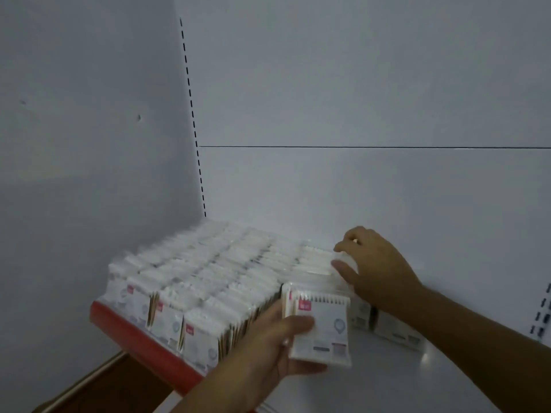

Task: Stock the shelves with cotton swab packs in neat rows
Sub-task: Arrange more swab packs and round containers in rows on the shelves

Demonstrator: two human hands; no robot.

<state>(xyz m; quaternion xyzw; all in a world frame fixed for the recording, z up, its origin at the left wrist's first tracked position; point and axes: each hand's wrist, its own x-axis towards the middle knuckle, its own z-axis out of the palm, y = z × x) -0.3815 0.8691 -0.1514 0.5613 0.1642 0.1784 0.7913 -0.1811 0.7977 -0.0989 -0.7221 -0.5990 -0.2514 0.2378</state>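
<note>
Several rows of white cotton swab packs (pixel 208 272) stand upright on a white shelf (pixel 402 383), filling its left corner up to the back panel. My left hand (pixel 268 347) grips a small stack of packs (pixel 322 326) by its left edge, held upright just in front of the rightmost row. My right hand (pixel 372 266) reaches over that row, thumb and fingers pinching the top of a pack (pixel 346 260) at the row's right side. More packs (pixel 396 329) lie behind my right wrist, partly hidden by it.
The shelf's front edge carries a red price strip (pixel 140 344). A grey side wall (pixel 89 144) closes the left. The back panel (pixel 357 114) has a slotted upright (pixel 190 108). Another slotted upright (pixel 542 311) shows at the right edge. A brown cardboard box (pixel 98 389) sits below left.
</note>
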